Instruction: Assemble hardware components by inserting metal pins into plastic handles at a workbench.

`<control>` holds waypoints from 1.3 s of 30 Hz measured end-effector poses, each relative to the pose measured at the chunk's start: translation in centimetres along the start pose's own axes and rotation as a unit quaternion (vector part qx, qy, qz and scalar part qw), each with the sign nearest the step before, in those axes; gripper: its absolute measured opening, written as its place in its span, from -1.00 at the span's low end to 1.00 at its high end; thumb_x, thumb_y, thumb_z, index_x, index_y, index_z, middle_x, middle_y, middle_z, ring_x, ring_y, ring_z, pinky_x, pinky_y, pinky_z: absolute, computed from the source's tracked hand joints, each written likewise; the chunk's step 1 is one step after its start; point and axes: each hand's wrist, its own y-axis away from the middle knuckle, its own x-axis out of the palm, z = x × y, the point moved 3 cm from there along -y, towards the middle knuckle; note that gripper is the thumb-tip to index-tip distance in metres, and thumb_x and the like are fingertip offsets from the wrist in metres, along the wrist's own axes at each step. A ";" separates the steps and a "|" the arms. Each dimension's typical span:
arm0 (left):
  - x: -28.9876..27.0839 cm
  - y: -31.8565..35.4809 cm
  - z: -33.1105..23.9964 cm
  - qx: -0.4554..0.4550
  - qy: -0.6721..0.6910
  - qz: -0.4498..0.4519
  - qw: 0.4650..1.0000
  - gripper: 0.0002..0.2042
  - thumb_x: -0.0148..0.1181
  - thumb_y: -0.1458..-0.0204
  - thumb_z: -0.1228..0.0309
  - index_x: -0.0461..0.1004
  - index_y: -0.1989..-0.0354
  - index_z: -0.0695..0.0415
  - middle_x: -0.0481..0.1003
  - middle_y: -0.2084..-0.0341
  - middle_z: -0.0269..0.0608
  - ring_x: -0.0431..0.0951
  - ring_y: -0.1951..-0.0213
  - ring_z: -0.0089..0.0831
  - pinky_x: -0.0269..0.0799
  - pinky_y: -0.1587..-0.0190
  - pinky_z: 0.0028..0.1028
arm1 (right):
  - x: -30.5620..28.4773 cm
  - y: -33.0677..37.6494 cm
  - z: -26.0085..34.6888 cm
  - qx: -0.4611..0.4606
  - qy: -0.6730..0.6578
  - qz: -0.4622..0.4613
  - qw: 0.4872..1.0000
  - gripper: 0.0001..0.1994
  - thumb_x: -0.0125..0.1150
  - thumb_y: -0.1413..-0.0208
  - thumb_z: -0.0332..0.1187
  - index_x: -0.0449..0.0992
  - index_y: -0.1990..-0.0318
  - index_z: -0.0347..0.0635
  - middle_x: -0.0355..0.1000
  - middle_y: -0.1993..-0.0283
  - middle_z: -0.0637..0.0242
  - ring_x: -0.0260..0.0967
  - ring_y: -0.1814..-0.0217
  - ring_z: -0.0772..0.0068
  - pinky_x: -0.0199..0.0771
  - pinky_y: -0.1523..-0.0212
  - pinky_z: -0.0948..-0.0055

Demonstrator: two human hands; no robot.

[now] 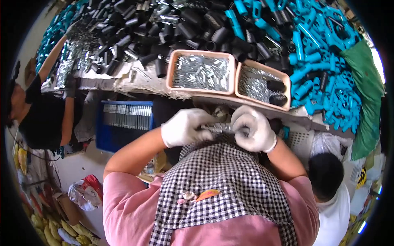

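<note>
White gloves cover both my hands, which are held close together in front of my checked apron. My left hand (185, 128) is closed, its fingers pinching shiny metal pieces (219, 127) that lie across the gap between the hands. The fingers of my right hand (253, 130) curl round into a ring at the right end of the metal. Whatever sits inside that curl is hidden. Just beyond the hands, on the bench edge, stands a pale pink tray (167, 78) of small metal strips. Beside it is a second tray (288, 92) with metal parts and two black sleeves.
Black tubular sleeves (191, 30) heap across the bench, with turquoise plastic handles (312, 61) at the right. A blue crate (119, 137) of stacked metal strips stands left of my arm. One person (41, 119) works at the far left; another (328, 180) is close at the right.
</note>
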 end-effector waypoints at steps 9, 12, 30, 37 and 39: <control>2.9 1.7 0.3 -0.047 -0.008 -0.010 0.999 -0.51 0.43 0.18 0.22 0.54 0.10 0.27 0.55 0.37 0.05 0.59 0.32 -0.03 0.52 0.26 -0.22 | 2.8 -2.7 0.3 0.024 0.124 0.131 0.983 -0.43 0.46 0.29 -0.29 0.48 0.00 -0.21 0.51 0.25 0.13 0.52 0.32 0.13 0.56 0.24 0.30; 1.2 2.3 0.7 -0.082 -0.018 -0.028 0.996 -0.49 0.43 0.18 0.11 0.56 0.13 0.23 0.56 0.38 0.00 0.58 0.30 -0.01 0.51 0.24 -0.21 | 2.8 -3.0 -0.8 -0.098 0.208 0.135 0.964 -0.54 0.44 0.24 -0.29 0.52 0.09 -0.18 0.52 0.36 0.20 0.52 0.37 0.16 0.53 0.34 0.30; -0.9 25.1 23.2 -0.571 -0.104 -0.480 0.658 -0.67 0.17 -0.06 0.17 0.59 0.25 0.21 0.61 0.37 0.04 0.63 0.26 -0.12 0.50 0.15 -0.26 | 8.3 -3.1 -4.1 0.256 -0.006 0.112 0.960 -0.70 0.42 0.21 -0.41 0.60 0.25 -0.35 0.59 0.31 0.08 0.60 0.30 0.29 0.55 0.20 0.47; -2.1 26.0 27.0 -0.628 -0.160 -0.385 0.657 -0.68 0.23 0.01 0.17 0.59 0.22 0.16 0.59 0.29 0.09 0.59 0.19 0.03 0.48 0.10 -0.14 | 8.6 -3.8 -4.1 0.278 0.006 0.134 0.951 -0.64 0.45 0.24 -0.40 0.59 0.23 -0.39 0.59 0.27 0.06 0.59 0.23 0.31 0.54 0.17 0.47; -3.6 23.1 24.6 -0.563 -0.161 -0.505 0.634 -0.75 0.22 -0.04 0.24 0.57 0.29 0.19 0.58 0.38 0.05 0.59 0.28 -0.05 0.48 0.16 -0.21 | 8.5 -3.7 -4.3 0.288 0.005 0.127 0.949 -0.64 0.45 0.24 -0.41 0.59 0.22 -0.39 0.60 0.27 0.07 0.59 0.24 0.31 0.54 0.17 0.47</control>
